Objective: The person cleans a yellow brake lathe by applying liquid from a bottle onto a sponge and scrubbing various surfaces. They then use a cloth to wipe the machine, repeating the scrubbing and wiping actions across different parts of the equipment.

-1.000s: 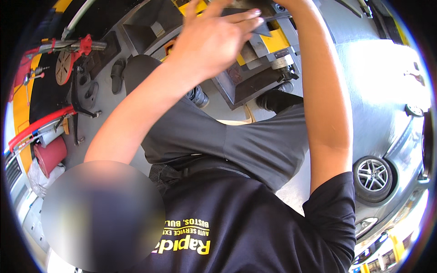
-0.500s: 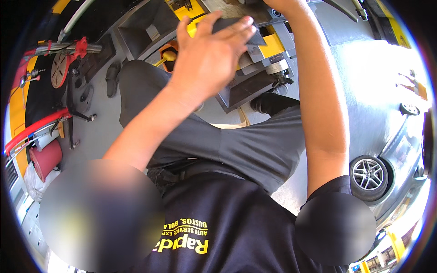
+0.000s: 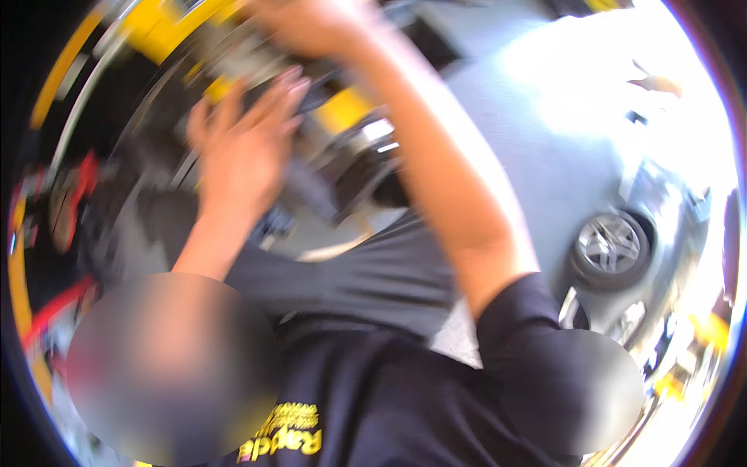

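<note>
My left hand [image 3: 245, 152] is stretched out with its fingers spread, over a dark flat piece [image 3: 315, 95] on a yellow and dark grey machine [image 3: 346, 110]. Motion blur hides whether the fingertips press on that piece. My right hand [image 3: 307, 27] reaches past it to the machine's far side, close to the top edge of the picture. Its fingers are smeared and partly cut off, so what they touch cannot be made out.
Below the hands are my dark trousered legs [image 3: 350, 280]. At the right, a car with a silver-spoked wheel [image 3: 612, 243] stands on the grey floor [image 3: 537, 156]. Blurred red equipment [image 3: 84, 187] is at the left, near yellow panels [image 3: 167, 31].
The whole view has swung, so hands, machine and legs now appear further left, and everything is more blurred. My left hand is still spread over the dark piece.
</note>
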Available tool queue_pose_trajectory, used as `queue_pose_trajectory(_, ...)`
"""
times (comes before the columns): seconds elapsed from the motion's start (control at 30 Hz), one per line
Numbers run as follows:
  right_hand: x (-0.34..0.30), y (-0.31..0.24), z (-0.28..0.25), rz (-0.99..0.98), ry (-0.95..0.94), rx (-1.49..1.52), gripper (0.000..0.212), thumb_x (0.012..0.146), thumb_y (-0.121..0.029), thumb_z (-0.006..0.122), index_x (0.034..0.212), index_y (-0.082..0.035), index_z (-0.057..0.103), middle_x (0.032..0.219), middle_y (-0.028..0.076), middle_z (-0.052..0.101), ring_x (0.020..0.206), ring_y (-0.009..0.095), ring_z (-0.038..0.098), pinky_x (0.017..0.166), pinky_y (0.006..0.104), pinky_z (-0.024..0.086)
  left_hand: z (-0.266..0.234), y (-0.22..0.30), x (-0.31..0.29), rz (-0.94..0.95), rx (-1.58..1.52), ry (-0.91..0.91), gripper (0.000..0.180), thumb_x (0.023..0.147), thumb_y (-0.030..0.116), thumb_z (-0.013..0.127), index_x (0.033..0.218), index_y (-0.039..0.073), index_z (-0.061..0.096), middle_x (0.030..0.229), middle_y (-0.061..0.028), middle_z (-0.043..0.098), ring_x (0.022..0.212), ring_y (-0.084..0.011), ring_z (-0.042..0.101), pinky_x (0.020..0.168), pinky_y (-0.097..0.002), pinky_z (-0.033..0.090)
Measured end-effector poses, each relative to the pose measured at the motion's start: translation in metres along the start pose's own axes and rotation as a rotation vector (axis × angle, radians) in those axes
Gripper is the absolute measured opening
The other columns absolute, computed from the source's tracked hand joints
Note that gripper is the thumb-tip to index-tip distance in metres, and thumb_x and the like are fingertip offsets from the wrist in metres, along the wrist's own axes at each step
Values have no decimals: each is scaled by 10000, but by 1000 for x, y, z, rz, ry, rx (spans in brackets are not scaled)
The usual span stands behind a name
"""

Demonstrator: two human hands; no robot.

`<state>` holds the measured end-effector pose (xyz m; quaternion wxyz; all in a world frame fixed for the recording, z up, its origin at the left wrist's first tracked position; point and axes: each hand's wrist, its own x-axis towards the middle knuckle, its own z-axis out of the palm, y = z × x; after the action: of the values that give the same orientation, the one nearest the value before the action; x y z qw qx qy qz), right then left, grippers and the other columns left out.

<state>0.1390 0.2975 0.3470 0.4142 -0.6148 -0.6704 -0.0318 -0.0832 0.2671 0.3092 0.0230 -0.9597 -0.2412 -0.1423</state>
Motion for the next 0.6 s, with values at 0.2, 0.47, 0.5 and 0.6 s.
queue_pose_trajectory(0.2, -1, 35, 34, -31, 123, -51, 361, 857, -402, 708, 860, -68, 843, 921, 103, 789, 985, 343, 688, 921, 470, 536, 9, 9, 11, 5, -27, -82, 531, 1078, 259, 619, 1608, 283, 588, 1678, 76, 556, 1569, -320, 438, 1298, -665, 197)
queue_pose_trajectory(0.47, -2, 36, 33, -106, 105, -200, 374, 935, -438, 716, 912, -87, 841, 1008, 109, 801, 1005, 337, 708, 992, 474, 504, 8, 5, 19, 40, -8, -38, 487, 1118, 274, 548, 1603, 266, 598, 1674, 50, 561, 1571, -328, 435, 1285, -627, 230)
queue_pose_trajectory(0.5, 0, 29, 36, -53, 2, -198, 392, 968, -440, 675, 862, -94, 825, 992, 103, 803, 1051, 348, 715, 1016, 480, 510, 14, 5, 20, 26, -33, -15, 487, 1106, 249, 566, 1592, 261, 604, 1663, 52, 570, 1560, -324, 446, 1265, -633, 259)
queue_pose_trajectory(0.6, 0, 18, -9, -58, -39, -9, 353, 1038, -301, 633, 1038, 19, 782, 1066, 236, 740, 1105, 443, 660, 1014, 518, 497, 9, 8, 9, 37, -80, 9, 489, 1075, 230, 636, 1561, 275, 630, 1650, 109, 578, 1528, -308, 481, 1254, -656, 278)
